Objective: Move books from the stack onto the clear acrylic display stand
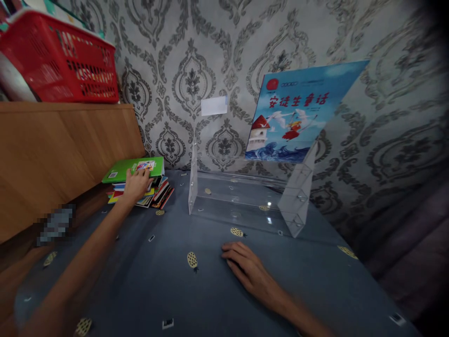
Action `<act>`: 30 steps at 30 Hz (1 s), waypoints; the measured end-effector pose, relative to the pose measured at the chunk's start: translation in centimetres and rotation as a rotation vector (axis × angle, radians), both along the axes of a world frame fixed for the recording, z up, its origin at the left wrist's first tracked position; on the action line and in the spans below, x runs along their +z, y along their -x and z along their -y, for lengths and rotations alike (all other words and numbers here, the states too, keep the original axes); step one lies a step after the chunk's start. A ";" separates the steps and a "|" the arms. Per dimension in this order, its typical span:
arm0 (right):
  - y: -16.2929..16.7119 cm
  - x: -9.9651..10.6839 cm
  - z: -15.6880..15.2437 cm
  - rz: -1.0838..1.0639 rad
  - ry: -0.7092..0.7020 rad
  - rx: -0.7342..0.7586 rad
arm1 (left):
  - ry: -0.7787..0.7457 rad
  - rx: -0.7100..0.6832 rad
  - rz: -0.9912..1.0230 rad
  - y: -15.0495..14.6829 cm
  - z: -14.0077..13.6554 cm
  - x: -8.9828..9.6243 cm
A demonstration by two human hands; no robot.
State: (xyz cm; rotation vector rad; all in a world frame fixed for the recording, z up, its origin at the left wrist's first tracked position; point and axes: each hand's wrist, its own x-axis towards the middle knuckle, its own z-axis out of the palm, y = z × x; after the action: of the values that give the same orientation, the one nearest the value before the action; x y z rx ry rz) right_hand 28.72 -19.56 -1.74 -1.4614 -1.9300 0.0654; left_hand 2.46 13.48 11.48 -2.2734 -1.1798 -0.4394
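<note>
My left hand reaches to a stack of books and rests on the near edge of the green book on top, fingers spread over its cover. Beneath it, books with coloured edges lie in an uneven pile. My right hand lies on the blue-grey tablecloth, palm down, holding nothing, its fingers loosely extended. Beyond it stands a clear plastic rack with side panels. A blue picture book with red Chinese characters stands upright at the rack's right side, its cover facing me.
A red plastic basket full of things sits on a wooden cabinet at the left. Patterned wallpaper covers the wall behind. A small white label shows above the rack. Dark fabric hangs at the right.
</note>
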 end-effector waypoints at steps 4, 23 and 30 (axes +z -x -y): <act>-0.1 -0.2 -0.1 0.011 -0.010 0.024 | 0.001 -0.060 -0.024 0.7 0.3 0.1; -0.1 -0.2 0.0 0.011 -0.025 0.007 | 0.021 -0.038 0.112 -0.6 2.1 -1.1; 0.1 0.4 -0.1 -0.003 0.018 0.019 | 0.040 -0.077 0.095 0.9 2.4 -1.7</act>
State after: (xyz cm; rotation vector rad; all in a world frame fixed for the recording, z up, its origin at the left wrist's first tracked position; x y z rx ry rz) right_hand 28.60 -19.45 -1.30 -1.4545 -1.9456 0.0933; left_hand 1.52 11.06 9.74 -2.3612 -1.1589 -0.5635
